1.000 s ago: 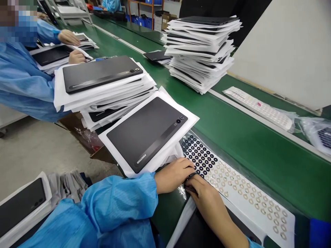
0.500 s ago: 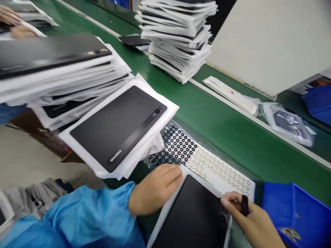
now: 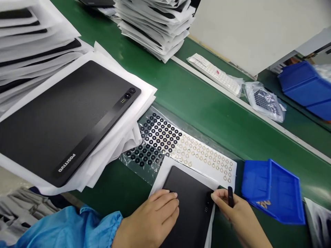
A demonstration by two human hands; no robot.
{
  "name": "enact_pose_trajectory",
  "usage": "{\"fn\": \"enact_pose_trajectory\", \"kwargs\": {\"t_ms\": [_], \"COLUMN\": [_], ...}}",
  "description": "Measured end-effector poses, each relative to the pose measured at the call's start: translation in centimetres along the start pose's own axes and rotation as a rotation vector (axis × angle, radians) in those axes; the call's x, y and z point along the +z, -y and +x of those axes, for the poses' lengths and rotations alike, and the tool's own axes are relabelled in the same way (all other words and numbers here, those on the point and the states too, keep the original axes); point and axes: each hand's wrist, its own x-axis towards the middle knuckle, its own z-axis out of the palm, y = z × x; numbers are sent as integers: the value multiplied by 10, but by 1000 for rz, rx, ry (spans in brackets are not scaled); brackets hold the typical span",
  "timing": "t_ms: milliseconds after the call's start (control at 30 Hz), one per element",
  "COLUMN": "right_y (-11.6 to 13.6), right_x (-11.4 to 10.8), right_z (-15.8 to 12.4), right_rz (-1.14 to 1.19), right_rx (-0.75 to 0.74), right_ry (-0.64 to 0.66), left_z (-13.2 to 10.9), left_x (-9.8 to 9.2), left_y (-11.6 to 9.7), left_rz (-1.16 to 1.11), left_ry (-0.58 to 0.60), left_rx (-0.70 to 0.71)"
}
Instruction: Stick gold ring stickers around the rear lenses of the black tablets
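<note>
A dark tablet back [image 3: 190,203] lies on white foam wrap at the near edge of the green belt [image 3: 207,113]. My left hand [image 3: 152,220] rests flat on its left side, fingers stretched out. My right hand [image 3: 232,212] pinches at the tablet's upper right corner and grips a thin black tool [image 3: 230,197] between the fingers. Just beyond the tablet lies a sheet of small black rings and pale rings [image 3: 176,144] under clear film.
A large grey tablet [image 3: 64,120] sits on a pile of white-wrapped tablets at left. Another tall pile [image 3: 155,24] stands at the back. A blue bin [image 3: 271,189] is at right, another blue bin [image 3: 305,86] at far right, with bagged sheets [image 3: 263,100] between.
The view has dropped down and right. My left hand slid onto the small tablet's left side. My right hand with the black tool came in to the tablet's upper right corner.
</note>
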Motion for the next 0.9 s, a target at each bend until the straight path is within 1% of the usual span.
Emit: {"fn": "enact_pose_trajectory", "kwargs": {"t_ms": [67, 233, 367, 433, 500, 600, 667, 767, 900], "right_y": [-2, -4, 0, 1, 3, 5, 7, 7, -2], "right_x": [-2, -6, -5, -5, -6, -8, -11, -14, -16], "right_z": [3, 8, 7, 7, 11, 21, 26, 28, 20], "right_rz": [-22, -68, -78, -86, -105, -158, -181, -175, -160], "right_rx": [-7, 1, 7, -5, -12, -31, -68, -164, -307], "right_ry": [3, 70, 49, 42, 88, 212, 260, 241, 207], "left_z": [0, 0, -1, -2, -3, -4, -3, -3, -5], "left_x": [0, -1, -1, 0, 0, -1, -2, -2, 1], "left_y": [0, 0, 1, 2, 2, 2, 1, -1, -3], "left_rz": [0, 2, -14, -19, -12, 19, 38, 55, 54], "left_ry": [-1, 42, 30, 45, 70, 97, 96, 86, 76], "left_rx": [4, 16, 9, 15, 28, 64, 78, 82, 88]}}
